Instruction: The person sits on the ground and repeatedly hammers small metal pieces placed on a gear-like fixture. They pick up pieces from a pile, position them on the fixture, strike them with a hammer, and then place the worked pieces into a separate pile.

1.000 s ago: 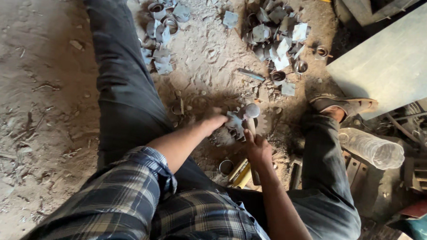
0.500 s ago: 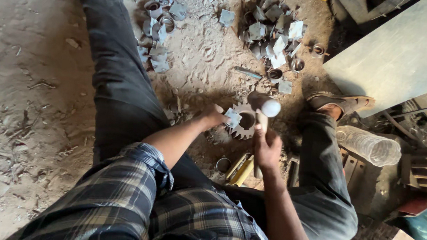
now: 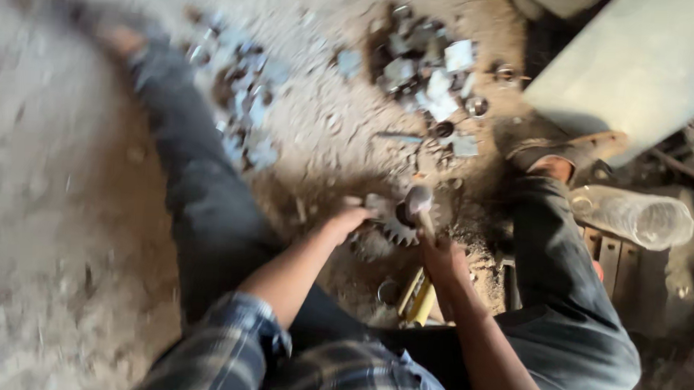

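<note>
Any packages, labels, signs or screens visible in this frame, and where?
Clear plastic bottle: lying on its side at the right, beside the person's bent leg; cylindrical, see-through, no label that can be made out.
No signs or screens in view; the frame is motion-blurred.

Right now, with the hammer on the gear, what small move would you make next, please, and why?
Probably lift the hammer a little and strike again: its head sits at the gear, which the left hand steadies on the ground, while the right hand grips the handle.
</note>
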